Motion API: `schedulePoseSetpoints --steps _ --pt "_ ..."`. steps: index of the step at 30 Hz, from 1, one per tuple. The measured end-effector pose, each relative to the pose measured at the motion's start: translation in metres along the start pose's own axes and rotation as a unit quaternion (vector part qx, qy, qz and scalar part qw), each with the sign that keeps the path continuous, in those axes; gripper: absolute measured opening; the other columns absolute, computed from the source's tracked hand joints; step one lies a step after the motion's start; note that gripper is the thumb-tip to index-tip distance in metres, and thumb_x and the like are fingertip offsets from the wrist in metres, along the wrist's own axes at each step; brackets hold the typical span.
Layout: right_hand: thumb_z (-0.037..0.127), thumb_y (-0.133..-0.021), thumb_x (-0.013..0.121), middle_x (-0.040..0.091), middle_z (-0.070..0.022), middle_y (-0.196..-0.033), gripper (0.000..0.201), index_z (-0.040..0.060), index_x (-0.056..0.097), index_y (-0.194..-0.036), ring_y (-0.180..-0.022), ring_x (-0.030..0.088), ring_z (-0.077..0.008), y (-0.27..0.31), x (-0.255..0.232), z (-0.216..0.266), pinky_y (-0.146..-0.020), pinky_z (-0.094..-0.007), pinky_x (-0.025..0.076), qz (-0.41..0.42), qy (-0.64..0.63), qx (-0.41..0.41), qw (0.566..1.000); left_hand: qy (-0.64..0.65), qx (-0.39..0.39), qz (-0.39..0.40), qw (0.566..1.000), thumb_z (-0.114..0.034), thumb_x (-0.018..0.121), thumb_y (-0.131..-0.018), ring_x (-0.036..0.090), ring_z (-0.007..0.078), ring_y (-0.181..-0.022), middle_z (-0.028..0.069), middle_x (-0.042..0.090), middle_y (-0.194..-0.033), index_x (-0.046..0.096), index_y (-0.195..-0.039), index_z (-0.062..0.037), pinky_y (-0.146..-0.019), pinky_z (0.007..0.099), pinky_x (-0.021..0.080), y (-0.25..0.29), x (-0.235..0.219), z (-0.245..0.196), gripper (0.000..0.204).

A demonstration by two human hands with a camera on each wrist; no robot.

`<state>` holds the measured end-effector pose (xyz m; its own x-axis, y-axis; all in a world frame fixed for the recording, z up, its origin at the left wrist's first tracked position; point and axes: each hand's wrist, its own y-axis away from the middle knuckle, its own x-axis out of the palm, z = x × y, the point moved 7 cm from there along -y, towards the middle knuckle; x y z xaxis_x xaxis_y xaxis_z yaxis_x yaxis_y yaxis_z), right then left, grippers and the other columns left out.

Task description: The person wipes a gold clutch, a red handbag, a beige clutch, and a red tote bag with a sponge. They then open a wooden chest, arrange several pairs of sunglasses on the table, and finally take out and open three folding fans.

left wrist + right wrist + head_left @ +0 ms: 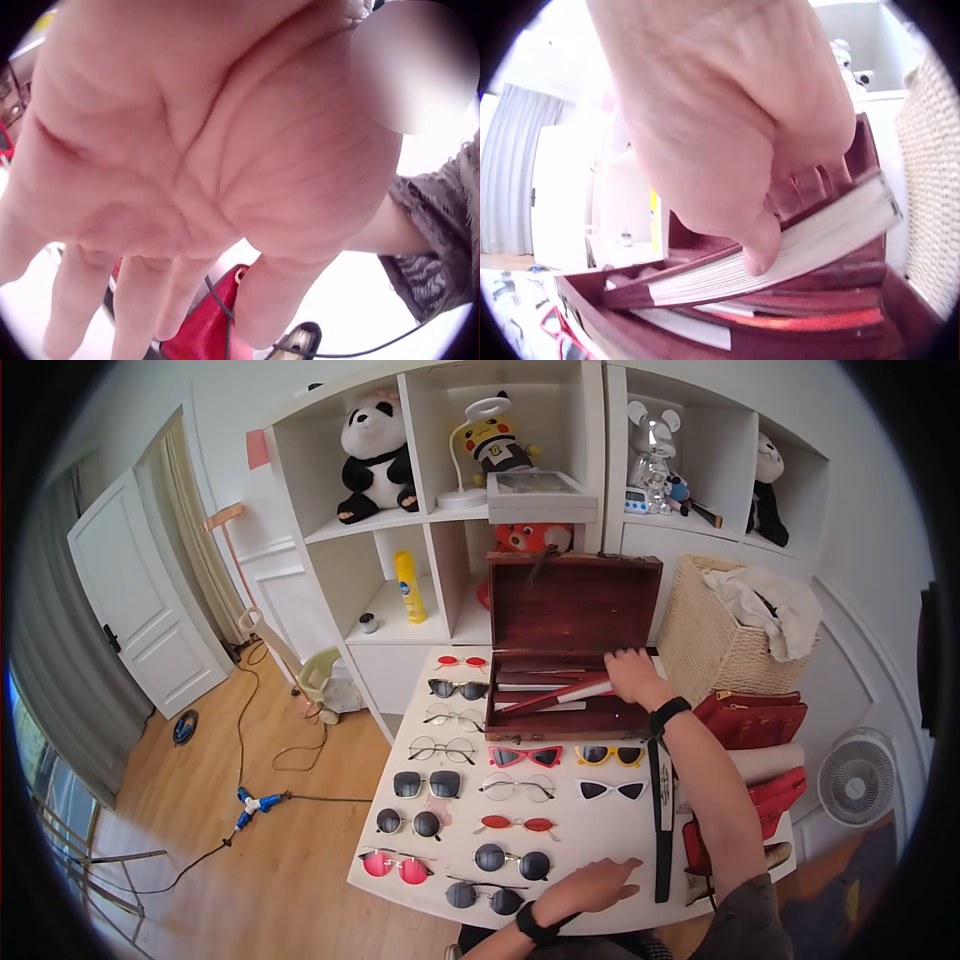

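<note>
My right hand [640, 678] [727, 127] reaches into the open dark red wooden case [575, 600]. Its thumb and fingers pinch a folded fan [560, 698] [829, 229] with dark red outer ribs and a pale leaf, tilted across the case. Under it in the right wrist view lie more folded fans, one with a bright red edge [817, 321]. My left hand [597, 885] [202, 150] hangs near the table's front edge, fingers extended, holding nothing. A long black folded fan [663, 815] lies to its right.
Several pairs of glasses, among them yellow-framed ones [610, 756], stand in columns on the white table [400, 895]. Red bags [750, 722] lie at the right, by a woven basket [712, 622] and a fan [857, 777]. Shelves [385, 650] rise behind the table.
</note>
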<state>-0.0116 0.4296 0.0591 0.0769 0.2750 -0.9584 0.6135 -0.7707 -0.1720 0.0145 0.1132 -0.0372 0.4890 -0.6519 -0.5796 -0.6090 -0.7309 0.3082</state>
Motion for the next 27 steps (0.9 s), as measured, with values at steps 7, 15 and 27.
schedulePoseSetpoints --steps 7,15,27 --pt "0.011 -0.084 0.058 0.064 -0.0097 -0.095 0.014 0.0074 0.069 -0.091 -0.102 0.060 -0.0270 0.054 -0.202 0.057 -0.110 -0.0456 0.034 -0.267 0.077 -0.119 0.953 0.128 0.005 -0.463 0.877 -0.020 0.071 -0.089 0.065 0.0351 -0.098 0.0190 0.061 -0.123 0.049 -0.135 -0.0012 -0.085 0.0409 0.052 0.135 -0.133 -0.039 0.054" --pt "0.004 -0.076 0.062 0.064 -0.0122 -0.098 0.018 0.0014 0.069 -0.093 -0.105 0.059 -0.0260 0.146 -0.273 0.137 -0.111 -0.0423 0.035 -0.242 -0.112 -0.305 0.914 -0.022 -0.076 -0.648 0.758 -0.001 0.065 -0.086 0.057 0.0403 -0.101 0.0194 0.060 -0.109 0.052 -0.129 -0.0009 -0.082 0.0422 0.048 0.184 -0.136 -0.003 0.045" --pt "0.030 -0.099 0.057 0.065 -0.0128 -0.086 0.029 0.0009 0.059 -0.102 -0.074 0.063 -0.0268 0.206 -0.132 0.136 -0.070 -0.0383 0.050 0.016 -0.584 -0.060 0.809 0.472 0.060 -0.456 0.752 -0.006 0.062 -0.095 0.068 0.0200 -0.091 0.0137 0.070 -0.107 0.058 -0.115 0.0042 -0.085 0.0330 0.053 0.168 -0.113 0.018 0.023"
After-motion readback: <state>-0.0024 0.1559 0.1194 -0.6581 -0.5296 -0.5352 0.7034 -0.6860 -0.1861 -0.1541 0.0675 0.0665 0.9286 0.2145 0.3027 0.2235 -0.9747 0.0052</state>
